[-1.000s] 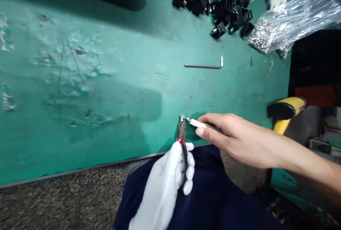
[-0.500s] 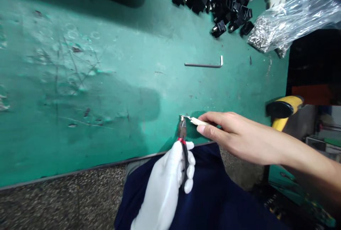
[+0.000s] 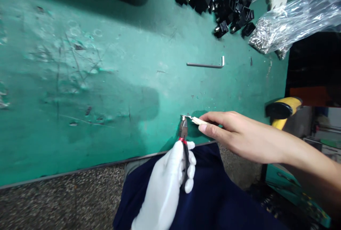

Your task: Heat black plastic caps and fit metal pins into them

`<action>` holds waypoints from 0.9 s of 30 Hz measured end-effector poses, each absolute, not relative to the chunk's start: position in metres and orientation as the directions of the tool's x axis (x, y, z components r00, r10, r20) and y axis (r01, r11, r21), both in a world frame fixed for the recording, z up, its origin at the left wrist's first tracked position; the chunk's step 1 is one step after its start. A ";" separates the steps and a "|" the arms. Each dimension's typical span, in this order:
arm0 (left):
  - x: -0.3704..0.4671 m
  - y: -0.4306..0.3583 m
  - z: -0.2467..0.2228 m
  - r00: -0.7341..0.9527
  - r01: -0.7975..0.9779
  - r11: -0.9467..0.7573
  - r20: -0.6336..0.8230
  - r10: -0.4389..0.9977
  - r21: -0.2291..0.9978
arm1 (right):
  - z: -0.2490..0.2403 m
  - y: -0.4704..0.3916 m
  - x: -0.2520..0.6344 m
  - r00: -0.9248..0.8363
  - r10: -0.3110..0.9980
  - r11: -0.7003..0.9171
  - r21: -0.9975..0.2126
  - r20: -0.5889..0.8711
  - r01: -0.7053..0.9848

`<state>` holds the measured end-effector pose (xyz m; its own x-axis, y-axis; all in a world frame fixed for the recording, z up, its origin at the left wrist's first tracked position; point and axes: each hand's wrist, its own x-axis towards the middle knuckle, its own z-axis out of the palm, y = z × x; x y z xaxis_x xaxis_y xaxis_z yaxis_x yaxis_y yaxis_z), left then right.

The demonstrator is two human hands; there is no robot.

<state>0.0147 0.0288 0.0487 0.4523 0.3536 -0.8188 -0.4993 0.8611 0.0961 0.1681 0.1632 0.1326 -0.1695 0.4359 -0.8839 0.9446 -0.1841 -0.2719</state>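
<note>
My left hand (image 3: 166,180), in a white glove, is wrapped round a pair of pliers (image 3: 183,130) with red and black handles. The jaws point away from me and close on a small metal piece (image 3: 183,116) just above the bench near its front edge. My bare right hand (image 3: 226,130) comes in from the right and pinches a pale, flat-handled tool (image 3: 198,120) between thumb and fingers. Its thin metal tip meets or nearly meets the piece in the jaws; the exact contact is too small to tell.
An L-shaped hex key (image 3: 205,65) lies on the green bench (image 3: 119,63). Farther back are a pile of black plastic parts (image 3: 221,3) and a clear bag (image 3: 269,34) of small metal pieces. A yellow and black tool (image 3: 283,109) stands at the right edge.
Both hands keep nearly the same pose at the metal piece. The whole view has shifted very slightly; nothing was picked up or let go.
</note>
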 end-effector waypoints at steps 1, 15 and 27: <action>0.014 0.029 0.049 0.451 -0.499 0.861 -0.820 0.354 0.098 | 0.133 0.163 0.168 -0.170 0.432 -0.184 -0.271 -0.886 0.945; 0.013 0.028 0.048 0.461 -0.499 0.861 -0.811 0.360 0.098 | 0.133 0.166 0.166 -0.162 0.427 -0.165 -0.252 -0.890 0.954; 0.013 0.031 0.048 0.441 -0.419 0.879 -0.795 0.416 0.228 | 0.132 0.168 0.161 -0.215 0.396 -0.072 -0.263 -0.893 0.962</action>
